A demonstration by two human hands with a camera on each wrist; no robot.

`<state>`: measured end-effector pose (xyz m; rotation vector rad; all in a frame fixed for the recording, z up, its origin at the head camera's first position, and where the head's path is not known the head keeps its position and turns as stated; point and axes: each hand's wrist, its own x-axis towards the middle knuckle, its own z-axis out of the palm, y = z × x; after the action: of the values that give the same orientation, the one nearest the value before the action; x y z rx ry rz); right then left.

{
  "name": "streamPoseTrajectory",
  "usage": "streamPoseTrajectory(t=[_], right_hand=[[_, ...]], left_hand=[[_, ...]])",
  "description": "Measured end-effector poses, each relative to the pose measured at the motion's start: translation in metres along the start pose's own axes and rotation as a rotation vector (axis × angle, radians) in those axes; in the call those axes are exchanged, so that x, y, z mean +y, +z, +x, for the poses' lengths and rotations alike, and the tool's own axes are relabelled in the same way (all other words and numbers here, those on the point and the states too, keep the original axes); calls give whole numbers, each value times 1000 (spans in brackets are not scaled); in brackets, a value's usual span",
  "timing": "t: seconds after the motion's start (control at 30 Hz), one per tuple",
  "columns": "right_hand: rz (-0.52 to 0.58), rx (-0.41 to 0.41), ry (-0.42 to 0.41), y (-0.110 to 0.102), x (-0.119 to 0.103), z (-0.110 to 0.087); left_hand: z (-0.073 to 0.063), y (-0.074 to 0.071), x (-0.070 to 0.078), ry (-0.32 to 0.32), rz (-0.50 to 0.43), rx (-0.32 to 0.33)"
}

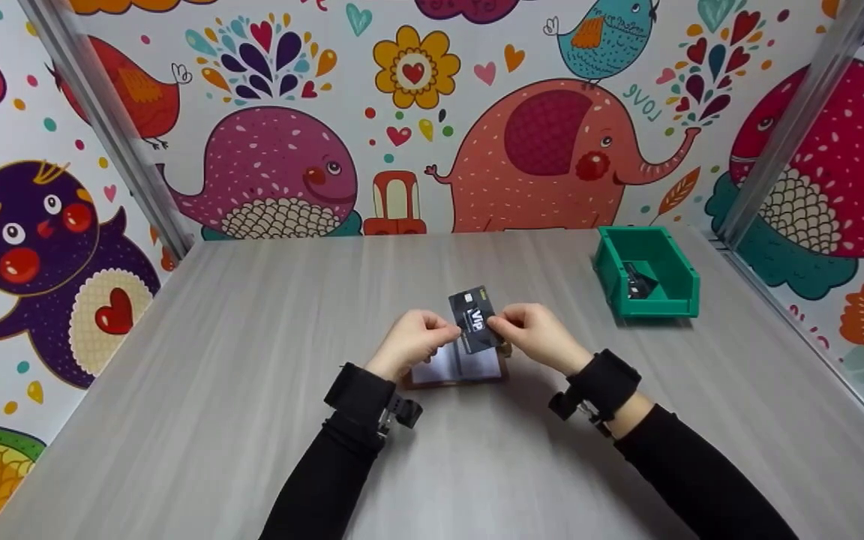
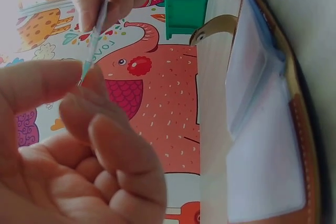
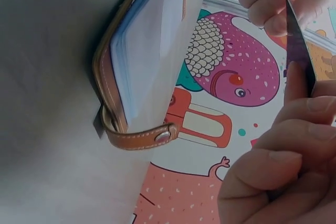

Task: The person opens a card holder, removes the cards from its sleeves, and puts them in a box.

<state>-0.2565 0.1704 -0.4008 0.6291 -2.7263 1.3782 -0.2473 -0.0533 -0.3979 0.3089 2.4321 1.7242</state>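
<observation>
A black card (image 1: 472,318) with "Vip" lettering is held up over an open card holder (image 1: 481,365). My left hand (image 1: 418,339) pinches the card's left edge between thumb and forefinger. At the opposite edge my right hand (image 1: 541,334) pinches it too. In the left wrist view the card (image 2: 96,32) appears edge-on, apart from the holder. The card holder has clear plastic sleeves (image 2: 262,150) and a brown cover. Its strap (image 3: 142,139), with a metal snap, sticks out unfastened in the right wrist view.
A green bin (image 1: 661,307) stands at the back right of the table (image 1: 252,420), with dark cards (image 1: 637,283) inside it. Behind the table rises a wall (image 1: 402,165) printed with cartoon animals, and metal posts (image 1: 113,135) stand at its corners.
</observation>
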Motion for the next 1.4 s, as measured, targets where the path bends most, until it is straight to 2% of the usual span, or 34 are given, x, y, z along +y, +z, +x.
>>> streamPoseTrajectory(t=[0.13, 0.27, 0.4, 0.5, 0.67, 0.8, 1.03, 1.4], right_hand=[[-8, 21, -17, -8, 5, -1], [-18, 54, -2, -22, 14, -3], [-50, 92, 40, -39, 25, -7], [-81, 121, 72, -52, 34, -10], [-115, 158, 135, -71, 49, -15], [-126, 185, 176, -88, 60, -19], [-103, 241, 247, -120, 75, -26], [-113, 338, 392, -166, 110, -37]], left_hand=[[-1, -6, -4, 6, 69, 40], [-2, -14, -10, 23, 258, 138], [-4, -21, -16, -23, 474, 251], [-4, -23, -20, -89, 613, 275], [-3, -23, -26, -153, 775, 253], [-3, -21, -30, -171, 811, 232], [-2, -21, -34, -211, 794, 190], [-1, -20, -37, -196, 813, 173]])
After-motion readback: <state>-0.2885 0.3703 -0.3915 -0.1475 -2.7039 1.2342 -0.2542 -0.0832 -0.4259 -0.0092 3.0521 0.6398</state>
